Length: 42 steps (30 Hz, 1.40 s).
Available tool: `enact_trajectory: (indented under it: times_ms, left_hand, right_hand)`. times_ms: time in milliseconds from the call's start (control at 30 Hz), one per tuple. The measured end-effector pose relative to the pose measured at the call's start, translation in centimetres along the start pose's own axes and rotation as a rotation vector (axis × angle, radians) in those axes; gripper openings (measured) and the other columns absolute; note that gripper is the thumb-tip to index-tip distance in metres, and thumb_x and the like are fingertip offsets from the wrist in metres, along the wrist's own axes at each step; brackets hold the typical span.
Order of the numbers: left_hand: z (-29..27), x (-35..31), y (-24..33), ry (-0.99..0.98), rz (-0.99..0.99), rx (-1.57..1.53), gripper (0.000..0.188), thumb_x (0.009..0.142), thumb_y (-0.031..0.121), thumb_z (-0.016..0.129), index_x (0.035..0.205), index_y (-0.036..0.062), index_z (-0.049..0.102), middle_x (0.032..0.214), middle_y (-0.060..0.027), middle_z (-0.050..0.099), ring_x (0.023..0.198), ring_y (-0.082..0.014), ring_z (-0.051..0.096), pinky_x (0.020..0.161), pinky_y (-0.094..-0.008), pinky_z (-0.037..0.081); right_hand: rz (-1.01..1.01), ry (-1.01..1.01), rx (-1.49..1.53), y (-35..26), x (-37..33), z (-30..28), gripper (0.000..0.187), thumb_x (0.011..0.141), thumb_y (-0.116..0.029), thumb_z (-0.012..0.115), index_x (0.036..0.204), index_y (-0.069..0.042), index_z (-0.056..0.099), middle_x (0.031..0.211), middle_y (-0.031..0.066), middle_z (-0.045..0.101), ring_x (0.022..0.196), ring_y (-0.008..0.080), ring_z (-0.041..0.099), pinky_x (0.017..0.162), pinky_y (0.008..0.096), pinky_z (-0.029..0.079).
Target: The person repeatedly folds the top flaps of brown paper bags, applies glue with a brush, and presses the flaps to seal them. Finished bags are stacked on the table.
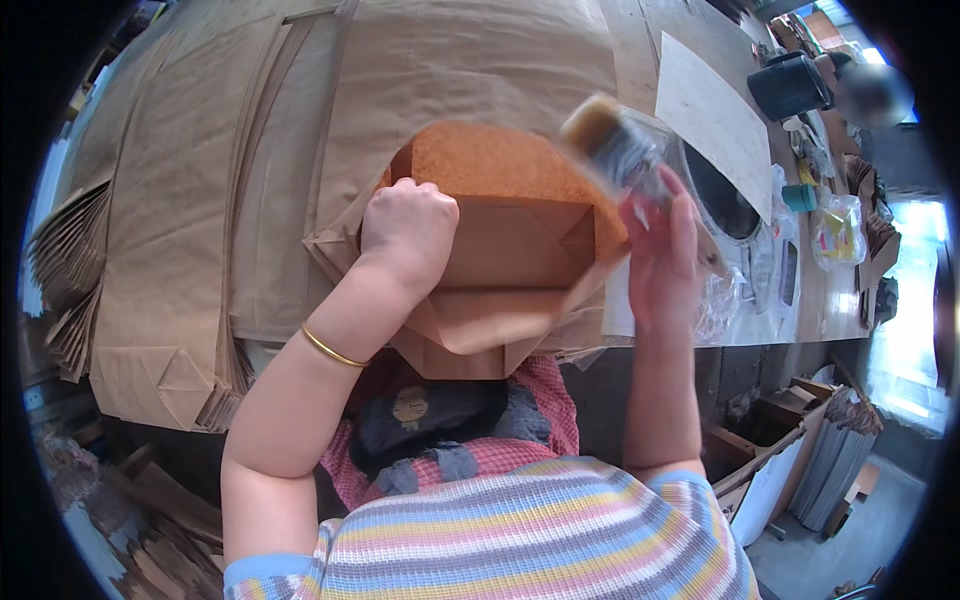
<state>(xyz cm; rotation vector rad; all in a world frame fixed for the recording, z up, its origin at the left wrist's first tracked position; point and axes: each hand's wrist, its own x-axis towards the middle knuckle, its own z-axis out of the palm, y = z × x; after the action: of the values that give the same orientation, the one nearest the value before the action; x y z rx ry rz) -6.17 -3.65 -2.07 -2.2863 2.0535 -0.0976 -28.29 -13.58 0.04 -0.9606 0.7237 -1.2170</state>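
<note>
An opened brown paper bag end (500,320) lies in front of me, its folded flaps spread and its near flap reaching the table edge. Along its far and right sides runs an orange-brown, rough-looking surface (500,165). My left hand (410,235) is closed in a fist at the left side of the opening; whatever its fingers grip is hidden beneath it. In my raised right hand (660,230) is a wide brush (612,145) with a tan end and a clear plastic wrapping, blurred by motion, above the bag's right far corner.
Stacked flat paper bags (170,250) cover the table's left side. To the right lie a pale sheet (715,120) over a dark oval opening, crumpled clear plastic (720,300), a black container (790,85) and a teal cup (800,197). Cardboard boxes (765,440) stand below right.
</note>
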Motion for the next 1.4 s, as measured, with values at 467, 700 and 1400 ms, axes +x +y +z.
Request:
enact_trajectory:
  times_ms: [467,700,1400]
  left_hand:
    - [-0.5,0.4,1.0,-0.065,-0.049,0.05,0.008,0.072,0.008,0.065,0.076,0.0103,0.072,0.081,-0.0043,0.068,0.084,-0.019,0.066,0.069,-0.0309,0.056]
    - [-1.3,-0.2,1.1,-0.064,0.21,0.07,0.005,0.072,0.009,0.065,0.074,0.0092,0.069,0.084,-0.0037,0.068,0.087,-0.0203,0.066,0.072,-0.0326,0.055]
    - [3.2,-7.7,-1.8,0.003,0.115,-0.478,0.063,0.091,0.023,0.056,0.147,0.0032,0.035,0.154,-0.0145,0.032,0.144,-0.0312,0.028,0.119,-0.0459,0.017]
  right_hand:
    - [0.092,-0.009,0.204,5.8,3.1,-5.0,0.042,0.102,-0.033,0.047,0.131,-0.003,0.052,0.111,0.0091,0.067,0.102,0.0171,0.062,0.101,0.0326,0.044]
    - [0.366,-0.172,0.785,10.6,1.6,0.8,0.043,0.102,-0.034,0.042,0.127,-0.001,0.053,0.116,0.0156,0.067,0.114,0.0265,0.061,0.11,0.0451,0.038]
    - [0.392,-0.453,0.537,11.3,1.8,-0.1,0.039,0.103,-0.029,0.045,0.129,0.0,0.049,0.114,0.0112,0.064,0.102,0.0204,0.064,0.098,0.0395,0.049]
